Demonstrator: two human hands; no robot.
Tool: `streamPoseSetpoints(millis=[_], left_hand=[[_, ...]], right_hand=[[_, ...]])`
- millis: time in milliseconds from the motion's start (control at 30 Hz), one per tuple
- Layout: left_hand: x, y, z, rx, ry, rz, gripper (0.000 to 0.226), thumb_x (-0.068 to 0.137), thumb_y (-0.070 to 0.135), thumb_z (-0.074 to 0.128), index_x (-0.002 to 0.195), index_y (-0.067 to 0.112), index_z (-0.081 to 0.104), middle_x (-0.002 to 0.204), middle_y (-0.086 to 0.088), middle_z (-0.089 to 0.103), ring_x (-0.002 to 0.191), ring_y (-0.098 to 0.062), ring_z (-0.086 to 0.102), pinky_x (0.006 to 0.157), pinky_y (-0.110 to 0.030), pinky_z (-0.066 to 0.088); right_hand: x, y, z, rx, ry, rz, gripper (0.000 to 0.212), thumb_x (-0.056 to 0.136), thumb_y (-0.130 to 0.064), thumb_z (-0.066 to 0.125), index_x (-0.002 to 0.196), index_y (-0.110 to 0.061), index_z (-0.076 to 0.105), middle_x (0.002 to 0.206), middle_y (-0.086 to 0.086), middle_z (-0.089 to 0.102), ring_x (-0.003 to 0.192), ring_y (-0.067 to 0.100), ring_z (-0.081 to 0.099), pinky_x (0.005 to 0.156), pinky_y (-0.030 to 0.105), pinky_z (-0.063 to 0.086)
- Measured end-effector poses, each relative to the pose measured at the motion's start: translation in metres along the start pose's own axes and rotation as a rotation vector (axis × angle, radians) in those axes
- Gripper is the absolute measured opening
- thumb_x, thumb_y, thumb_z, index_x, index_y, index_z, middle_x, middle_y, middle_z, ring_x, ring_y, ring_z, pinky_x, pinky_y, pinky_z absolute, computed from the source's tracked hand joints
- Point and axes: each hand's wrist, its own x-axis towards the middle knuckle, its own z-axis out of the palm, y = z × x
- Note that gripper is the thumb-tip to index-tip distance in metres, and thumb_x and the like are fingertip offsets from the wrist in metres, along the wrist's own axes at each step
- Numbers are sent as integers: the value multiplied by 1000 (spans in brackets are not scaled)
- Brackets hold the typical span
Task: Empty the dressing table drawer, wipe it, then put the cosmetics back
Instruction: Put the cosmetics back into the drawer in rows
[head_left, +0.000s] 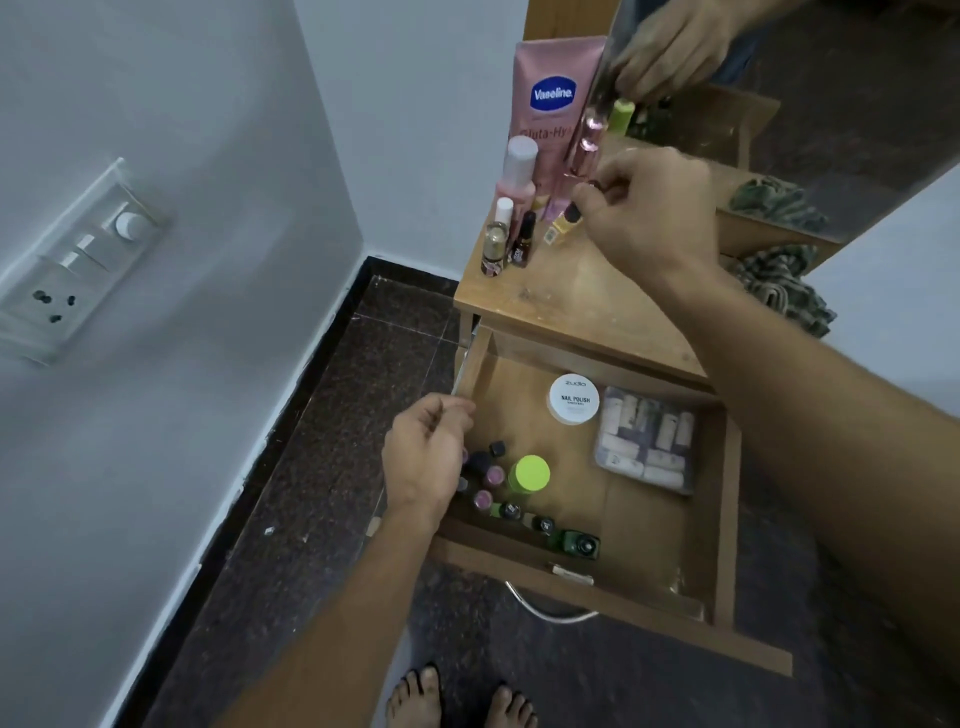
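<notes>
Your table (571, 306) sits at 12 o'clock, its open drawer (644, 525) at 6. Your right hand (649, 218) pinches a yellow bottle (558, 227) in its fingers over the table. Your left hand (426, 457) hovers at the drawer's 9 o'clock edge, fingers loosely curled, above nail polish bottles (493, 475).

1 Vaseline tube (550, 98), 1 white jar (573, 399), 1 clear pouch (647, 439), 1 yellow btl (561, 224).

Drawer (727, 499) open below table (571, 306) front. Inside: jar (573, 399) at back, pouch (647, 439) right of it, small bottles (495, 474) along left and front walls. On table: tube (550, 93) back-left, bottles (519, 171) before it, cloth (779, 291) right.
</notes>
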Motion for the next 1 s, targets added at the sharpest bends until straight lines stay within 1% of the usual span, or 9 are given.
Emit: streamPoseSetpoints(millis=[67,133,200,300,400,533,667,867,1000], left_hand=[[-1,1,1,7,7,4,23,78,29,55,84,24,77,78,2,74,57,-16,62,68,-45,58],[-1,0,2,21,22,11,20,85,22,57,84,23,77,80,2,74,55,-15,61,66,-41,57],[1,-2,3,28,34,20,21,90,19,57,83,23,76,81,2,74,54,-14,59,64,-38,55],[1,-3,4,28,44,28,21,88,21,57,80,24,76,82,1,74,52,-14,58,63,-36,52],[0,-2,5,36,44,26,21,91,22,58,81,23,76,85,1,76,54,-12,59,62,-32,51],[-1,-3,4,22,35,36,21,89,23,58,80,25,76,87,1,76,58,-14,59,62,-33,51],[0,-4,4,17,21,34,19,82,28,57,81,27,76,86,2,76,59,-17,59,66,-37,53],[0,-4,3,37,20,37,20,82,31,56,80,29,76,86,4,75,64,-17,63,72,-43,57],[-2,-2,2,54,25,49,20,86,29,56,82,27,76,85,5,75,64,-15,64,74,-47,59]], right_hand=[[-24,9,-22,10,69,19,23,92,-37,66,87,-19,79,78,-4,72,71,9,64,63,27,53],[-53,21,-38,29,99,61,28,89,-41,66,90,-19,82,80,-5,75,73,8,67,72,32,57],[-87,33,-46,73,61,103,27,88,-41,68,90,-19,83,81,-7,77,72,5,69,75,31,59],[-138,46,-39,123,12,185,21,86,-38,72,81,-20,82,72,-10,75,66,2,68,70,32,59],[-180,54,-22,150,-73,308,21,82,-43,73,76,-25,81,68,-15,73,65,-1,68,70,28,57],[-217,58,-3,138,-179,414,19,79,-42,75,75,-25,80,67,-13,73,67,4,69,68,28,57],[-237,59,10,125,-311,497,20,79,-45,73,75,-26,79,66,-11,73,69,9,70,68,34,60],[-243,56,18,18,-393,501,25,79,-53,69,82,-30,78,74,-9,75,79,17,71,70,37,60],[-239,53,18,-29,-440,501,23,80,-53,69,75,-30,73,75,-9,74,81,18,69,71,36,59]])
